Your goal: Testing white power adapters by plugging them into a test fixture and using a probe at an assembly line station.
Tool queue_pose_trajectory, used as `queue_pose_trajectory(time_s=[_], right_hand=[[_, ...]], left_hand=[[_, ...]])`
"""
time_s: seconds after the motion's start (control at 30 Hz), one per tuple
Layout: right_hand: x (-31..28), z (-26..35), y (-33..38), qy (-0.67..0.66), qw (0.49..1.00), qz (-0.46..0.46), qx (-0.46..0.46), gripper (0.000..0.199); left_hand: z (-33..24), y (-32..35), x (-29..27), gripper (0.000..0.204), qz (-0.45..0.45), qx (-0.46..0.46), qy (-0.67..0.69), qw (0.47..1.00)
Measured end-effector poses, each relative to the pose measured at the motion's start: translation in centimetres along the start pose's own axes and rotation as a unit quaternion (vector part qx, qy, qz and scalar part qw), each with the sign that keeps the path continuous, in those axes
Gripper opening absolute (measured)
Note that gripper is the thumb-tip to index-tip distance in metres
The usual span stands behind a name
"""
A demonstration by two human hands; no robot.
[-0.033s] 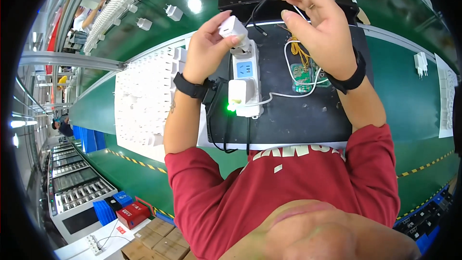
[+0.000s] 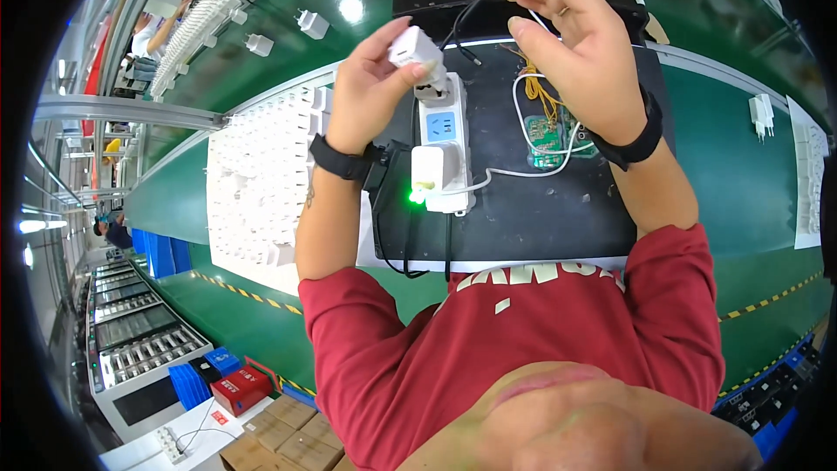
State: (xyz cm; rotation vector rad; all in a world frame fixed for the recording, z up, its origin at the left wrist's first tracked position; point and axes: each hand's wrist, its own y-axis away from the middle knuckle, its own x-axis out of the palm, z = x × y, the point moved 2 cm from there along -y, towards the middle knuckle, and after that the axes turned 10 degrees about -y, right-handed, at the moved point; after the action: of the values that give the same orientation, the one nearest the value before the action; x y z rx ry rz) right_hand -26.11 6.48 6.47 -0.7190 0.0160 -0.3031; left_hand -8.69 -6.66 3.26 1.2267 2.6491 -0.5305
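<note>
Green worktop (image 2: 728,201) and a black mat (image 2: 540,222) set the scene in a brightly lit workshop, where a metal frame (image 2: 131,111) runs along the left side and cardboard boxes (image 2: 296,436) and a red box (image 2: 241,389) sit at lower left. One white power strip (image 2: 463,144) lies lengthwise by the mat's left edge, with one charger plugged in (image 2: 431,166) toward the near edge and one green light (image 2: 418,197) glowing beside it. A second charger, the white block (image 2: 413,49), is pinched between thumb and fingers of the left hand (image 2: 357,96) at the strip's far end; whether it is seated cannot be told. The right hand (image 2: 595,61) is raised over the mat's far right corner, fingers parted from the thumb; contact with the cables behind it is unclear. One green circuit board (image 2: 545,139) lies near the mat's right edge. Two loose adapters (image 2: 312,23) rest beyond the worktop's far rail, at left; uncounted white pieces (image 2: 257,183) crowd a sheet left of the mat. Since the earlier frame, the left hand and its block have shifted slightly left; the right hand's pose is practically unchanged.
</note>
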Motion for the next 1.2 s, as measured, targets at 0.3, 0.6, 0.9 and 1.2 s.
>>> queue_pose_trajectory(time_s=[0.3, 0.6, 0.9, 1.2], right_hand=[[0.2, 2.0, 0.4, 0.029, 0.999, -0.007, 0.037, 0.017], [6.9, 1.5, 5.2, 0.25, 0.927, 0.262, -0.094, 0.028], [6.9, -0.7, 7.0, 0.288, 0.905, 0.212, -0.23, 0.023], [6.0, 3.6, 0.0, 0.092, 0.992, 0.078, -0.044, 0.019]], left_hand=[[1.7, 0.6, 0.9, 0.061, 0.02, 0.019, -0.123, 0.992], [-0.6, 3.4, -0.1, 0.069, 0.007, -0.022, -0.229, 0.973], [-2.7, 9.8, 2.9, 0.077, 0.044, 0.045, -0.279, 0.958], [-1.4, 9.4, 3.4, 0.072, -0.005, 0.09, -0.239, 0.967]])
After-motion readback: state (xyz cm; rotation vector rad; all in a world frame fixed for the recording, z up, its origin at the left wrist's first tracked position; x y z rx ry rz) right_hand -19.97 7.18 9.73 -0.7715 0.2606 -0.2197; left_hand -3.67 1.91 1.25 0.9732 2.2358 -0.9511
